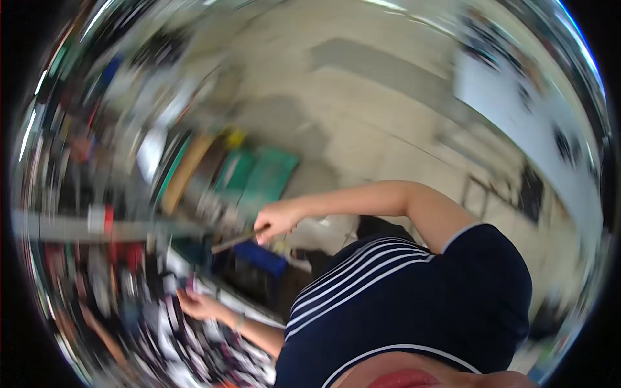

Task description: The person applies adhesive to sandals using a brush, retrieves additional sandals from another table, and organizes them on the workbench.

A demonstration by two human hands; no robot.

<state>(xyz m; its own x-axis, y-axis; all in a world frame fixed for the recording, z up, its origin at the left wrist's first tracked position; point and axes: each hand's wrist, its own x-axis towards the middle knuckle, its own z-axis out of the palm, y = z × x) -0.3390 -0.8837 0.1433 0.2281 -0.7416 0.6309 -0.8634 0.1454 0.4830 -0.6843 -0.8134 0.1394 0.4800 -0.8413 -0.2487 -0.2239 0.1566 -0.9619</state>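
Observation:
My right hand (278,221) is closed around a thin, brownish, stick-like tool (238,240). The tool points down to the left, beyond my fingers, above a dark area beside a blue object (260,258). Lower in the view, my left hand (197,306) reaches to the left over a blurred spread of dark, white and pinkish items (187,346). A small dark and pink shape touches or lies just behind its fingertips; motion blur hides whether it is held.
Green boxes or panels (262,176) and a tan curved edge (187,173) stand above my right hand. A grey rail (149,229) runs to the left, with a white and red object (100,218) by it. A long white table (501,97) curves along the right.

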